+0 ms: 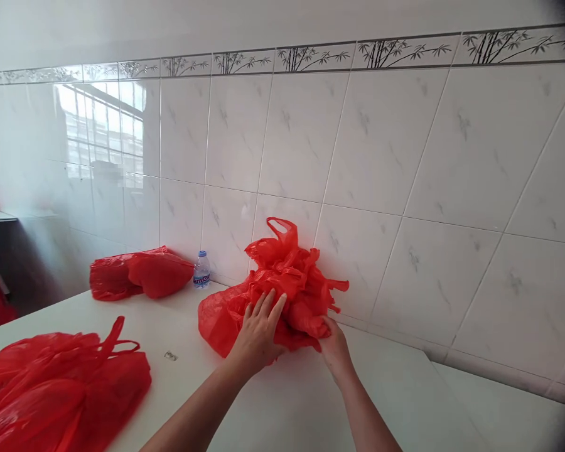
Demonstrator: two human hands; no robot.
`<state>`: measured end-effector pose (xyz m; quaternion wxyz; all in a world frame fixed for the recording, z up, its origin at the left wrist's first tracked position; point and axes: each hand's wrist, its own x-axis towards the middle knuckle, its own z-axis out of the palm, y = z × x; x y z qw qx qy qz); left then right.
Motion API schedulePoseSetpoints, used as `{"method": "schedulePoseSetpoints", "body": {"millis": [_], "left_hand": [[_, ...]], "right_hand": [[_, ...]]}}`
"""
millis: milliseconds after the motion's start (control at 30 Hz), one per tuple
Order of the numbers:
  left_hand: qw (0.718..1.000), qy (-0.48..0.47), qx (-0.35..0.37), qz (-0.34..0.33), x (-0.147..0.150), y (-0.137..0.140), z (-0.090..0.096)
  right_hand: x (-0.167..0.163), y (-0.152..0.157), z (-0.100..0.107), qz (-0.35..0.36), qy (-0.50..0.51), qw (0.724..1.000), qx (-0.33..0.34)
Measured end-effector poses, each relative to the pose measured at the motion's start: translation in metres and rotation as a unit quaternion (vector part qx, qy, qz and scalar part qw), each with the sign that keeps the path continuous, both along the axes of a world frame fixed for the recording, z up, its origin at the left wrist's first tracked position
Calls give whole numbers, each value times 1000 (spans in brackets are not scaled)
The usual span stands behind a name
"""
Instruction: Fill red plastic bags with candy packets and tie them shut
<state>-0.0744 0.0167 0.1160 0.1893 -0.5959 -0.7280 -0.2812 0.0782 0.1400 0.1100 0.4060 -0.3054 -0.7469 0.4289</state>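
A crumpled heap of red plastic bags [282, 276] lies on the white table against the tiled wall, with loop handles sticking up from its top. My left hand [260, 331] rests on the front of the heap, fingers stretched out and spread over the plastic. At the heap's right side, my right hand [333, 346] grips a bunched part of a red plastic bag [311, 319] between thumb and fingers. The undersides of the right fingers are hidden.
A large red plastic bag [51, 389] fills the table's near left. Farther back lie a folded red bundle [160, 273] and a small water bottle [201, 271] by the wall. A small crumpled scrap [170, 356] is on the white table [292, 414].
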Motion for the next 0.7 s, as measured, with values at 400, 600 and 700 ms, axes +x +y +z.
{"method": "schedulePoseSetpoints", "body": {"millis": [400, 600, 700], "left_hand": [[999, 23, -6, 25, 4, 24, -10], [999, 38, -2, 12, 8, 19, -14], [999, 42, 4, 8, 11, 15, -16]], "right_hand": [[39, -16, 13, -154, 59, 986, -9], [27, -5, 73, -233, 86, 942, 226], [3, 8, 91, -140, 29, 940, 309]]}}
